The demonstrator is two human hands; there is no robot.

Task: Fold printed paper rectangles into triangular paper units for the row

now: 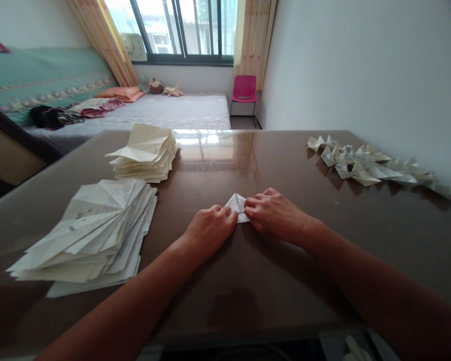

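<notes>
A small piece of folded printed paper (237, 204) lies on the glossy brown table (210, 281), its pointed top facing away from me. My left hand (212, 224) is closed at its left edge, the fingertips pressing the paper near the lower corner. On the opposite edge my right hand (274, 213) is closed too, with curled fingers covering that side. Both hands rest at table height, and the paper's side corners are hidden beneath the fingers.
To the left stand a stack of creased printed sheets (93, 230) and, behind it, a stack of yellowish sheets (145, 153). Several folded paper boats (361, 163) sit in rows at the far right, near the white wall. Beyond the table are a bed (188, 110) and a pink chair (244, 89).
</notes>
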